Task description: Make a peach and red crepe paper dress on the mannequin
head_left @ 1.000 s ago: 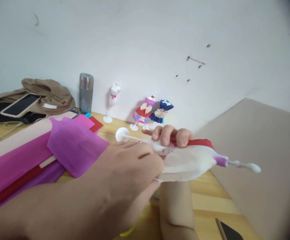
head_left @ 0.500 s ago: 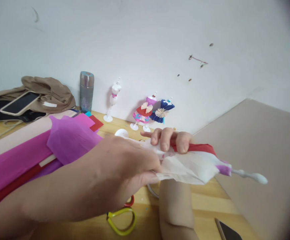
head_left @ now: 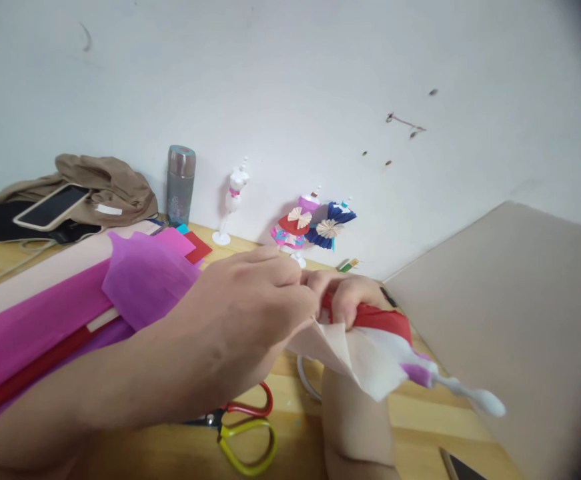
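I have the small dress form lying tilted between my two hands, well above the bench, its purple-banded neck and knobbed end pointing rightward past the right hand. That hand grasps the body from the far side, fingers curled over the red fabric; the left hand has its thumb and fingers pinched on the near edge of the white sheet, which hangs creased along the form's near side. I judge the step in hand to be drawing this white layer round the body beside the red one. To my mind the next move calls for a steady right hand and a light, even pull from the left, since thin material could tear or slip. Below the left hand, scissors rest partly hidden beneath the wrist. Left of that hand lies a purple sheet; beyond both hands stand a plain form, two dressed forms and a grey bottle.
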Tool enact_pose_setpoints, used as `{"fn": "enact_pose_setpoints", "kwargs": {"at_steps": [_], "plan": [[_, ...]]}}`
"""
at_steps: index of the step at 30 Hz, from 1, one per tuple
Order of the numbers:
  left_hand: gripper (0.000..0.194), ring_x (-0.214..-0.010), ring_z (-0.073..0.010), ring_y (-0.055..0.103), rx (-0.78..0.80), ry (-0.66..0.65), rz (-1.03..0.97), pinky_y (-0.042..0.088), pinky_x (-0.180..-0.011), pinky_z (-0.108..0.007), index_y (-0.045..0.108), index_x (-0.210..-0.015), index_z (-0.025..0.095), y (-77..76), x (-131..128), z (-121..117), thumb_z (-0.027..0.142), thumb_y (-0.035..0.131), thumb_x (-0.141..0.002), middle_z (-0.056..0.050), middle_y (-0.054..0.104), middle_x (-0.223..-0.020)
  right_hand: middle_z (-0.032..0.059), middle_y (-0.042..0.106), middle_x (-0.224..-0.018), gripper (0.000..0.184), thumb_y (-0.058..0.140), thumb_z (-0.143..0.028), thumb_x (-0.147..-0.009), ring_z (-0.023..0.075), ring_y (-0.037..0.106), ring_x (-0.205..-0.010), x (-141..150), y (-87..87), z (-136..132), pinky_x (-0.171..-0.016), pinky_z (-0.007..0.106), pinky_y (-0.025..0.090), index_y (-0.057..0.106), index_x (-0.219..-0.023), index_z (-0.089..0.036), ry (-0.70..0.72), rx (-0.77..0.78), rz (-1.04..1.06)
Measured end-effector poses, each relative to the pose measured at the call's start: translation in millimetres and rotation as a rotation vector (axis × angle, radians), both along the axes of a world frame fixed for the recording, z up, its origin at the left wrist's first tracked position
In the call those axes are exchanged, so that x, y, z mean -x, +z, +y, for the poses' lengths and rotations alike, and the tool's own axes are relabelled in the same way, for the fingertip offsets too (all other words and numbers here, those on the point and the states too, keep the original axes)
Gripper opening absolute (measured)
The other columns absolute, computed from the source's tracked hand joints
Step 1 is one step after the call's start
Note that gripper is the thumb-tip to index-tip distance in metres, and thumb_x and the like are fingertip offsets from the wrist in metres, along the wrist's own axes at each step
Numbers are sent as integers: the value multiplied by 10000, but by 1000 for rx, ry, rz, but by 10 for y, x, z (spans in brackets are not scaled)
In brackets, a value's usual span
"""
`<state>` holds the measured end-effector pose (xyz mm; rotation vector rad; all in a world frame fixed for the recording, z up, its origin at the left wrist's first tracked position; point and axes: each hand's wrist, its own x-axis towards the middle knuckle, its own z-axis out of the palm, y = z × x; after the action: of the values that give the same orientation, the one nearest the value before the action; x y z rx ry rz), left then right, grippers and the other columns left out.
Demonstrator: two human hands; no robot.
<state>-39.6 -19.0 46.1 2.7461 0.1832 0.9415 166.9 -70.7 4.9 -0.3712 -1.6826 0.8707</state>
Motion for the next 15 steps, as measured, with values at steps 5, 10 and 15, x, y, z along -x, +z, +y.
{"fn": "enact_pose_setpoints", "kwargs": {"at_steps": [5, 10, 15], "plan": [[222, -713, -127, 514, -44, -41, -24, 401, -657, -247, 661, -772, 172, -11, -64, 6, 85, 502, -899, -16, 600, -745, 34, 641, -747, 241, 729, -496, -789, 221, 636, -740, 29, 30, -40, -819, 412, 536, 700, -826, -259, -38, 56, -18], [245, -671, -138, 476, -114, -39, -87, 391, -650, -278, 647, -765, 176, -23, -110, -3, 62, 473, -895, -11, 577, -710, 21, 668, -739, 144, 719, -421, -804, 202, 640, -693, -33, 99, 11, -732, 359, 536, 729, -821, -278, -26, 59, -136], [264, -729, -154, 493, -149, -14, -111, 402, -689, -293, 613, -754, 179, -79, -147, 8, 52, 435, -902, -19, 576, -734, 24, 666, -795, 209, 724, -468, -797, 171, 605, -682, -91, 57, 19, -693, 320, 532, 746, -860, -270, -27, 54, -173]]}}
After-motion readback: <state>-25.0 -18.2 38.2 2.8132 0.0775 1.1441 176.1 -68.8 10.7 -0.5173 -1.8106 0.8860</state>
